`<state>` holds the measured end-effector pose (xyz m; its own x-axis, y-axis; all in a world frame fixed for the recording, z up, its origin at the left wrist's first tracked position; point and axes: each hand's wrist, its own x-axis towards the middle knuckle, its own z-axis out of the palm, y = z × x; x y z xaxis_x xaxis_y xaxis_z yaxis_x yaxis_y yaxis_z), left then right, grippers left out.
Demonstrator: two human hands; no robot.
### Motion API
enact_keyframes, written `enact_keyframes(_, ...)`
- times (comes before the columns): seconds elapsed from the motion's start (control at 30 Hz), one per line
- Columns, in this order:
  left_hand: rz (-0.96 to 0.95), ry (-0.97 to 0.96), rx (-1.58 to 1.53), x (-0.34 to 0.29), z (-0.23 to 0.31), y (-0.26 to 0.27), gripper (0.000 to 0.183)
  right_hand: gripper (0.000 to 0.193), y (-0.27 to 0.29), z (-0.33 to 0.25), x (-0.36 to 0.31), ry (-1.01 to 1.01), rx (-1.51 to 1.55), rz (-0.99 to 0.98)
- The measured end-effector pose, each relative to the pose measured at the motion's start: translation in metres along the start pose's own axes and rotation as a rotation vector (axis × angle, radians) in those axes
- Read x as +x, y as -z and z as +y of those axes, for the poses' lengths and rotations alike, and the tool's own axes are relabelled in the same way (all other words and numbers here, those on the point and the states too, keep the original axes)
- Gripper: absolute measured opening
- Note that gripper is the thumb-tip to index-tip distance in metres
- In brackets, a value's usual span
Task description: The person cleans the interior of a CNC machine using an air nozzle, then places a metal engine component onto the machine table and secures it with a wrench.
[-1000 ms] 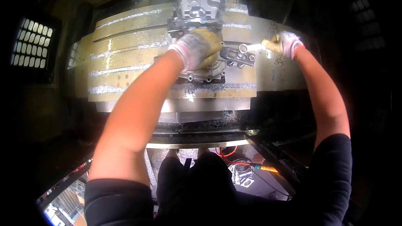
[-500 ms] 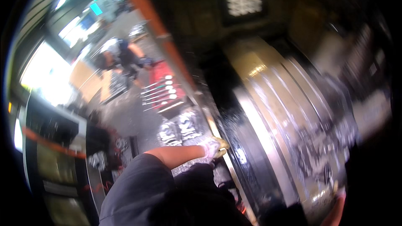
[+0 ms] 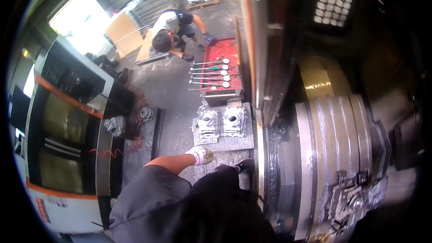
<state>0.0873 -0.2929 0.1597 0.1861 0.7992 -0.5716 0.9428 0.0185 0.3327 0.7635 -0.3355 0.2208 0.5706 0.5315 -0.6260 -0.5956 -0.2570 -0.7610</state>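
Observation:
My left hand, in a white glove with yellowish fingers, is near the front edge of a grey metal plate. Its fingers look curled and nothing shows in them. On the plate sit two silver metal castings, a left casting and a right casting, each with a round bore. Inside the machine at right, a metal casting sits among dark clamps on a ribbed fixture. At the bottom edge, a small yellowish patch of glove, apparently my right hand, shows below the fixture; its fingers are hidden.
A co-worker in dark gloves leans over a red-topped tool cart with several dial gauges. The machine's door frame stands between cart and fixture. Another machine and a red coiled hose are at left.
The view has swung right and sharpened. My left hand has come off the machine's door edge to beside the plate. My right hand has dropped to the bottom edge.

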Motion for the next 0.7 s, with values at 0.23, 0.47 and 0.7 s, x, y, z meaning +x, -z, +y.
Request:
enact_keyframes(0.23, -0.093, -0.078, 0.043, 0.059, 0.017, -0.006, 0.041, 0.047, 0.08, 0.005, -0.014, 0.086, 0.545, 0.123)
enact_keyframes(0.47, -0.133, -0.232, -0.34, 0.107, 0.171, -0.008, 0.034, 0.047, 0.043, 0.043, -0.062, 0.135, 0.215, -0.212)
enact_keyframes(0.7, -0.798, -0.09, -0.985, 0.097, 0.45, -0.046, 0.047, 0.042, -0.014, 0.094, -0.087, -0.125, -0.214, -0.529)
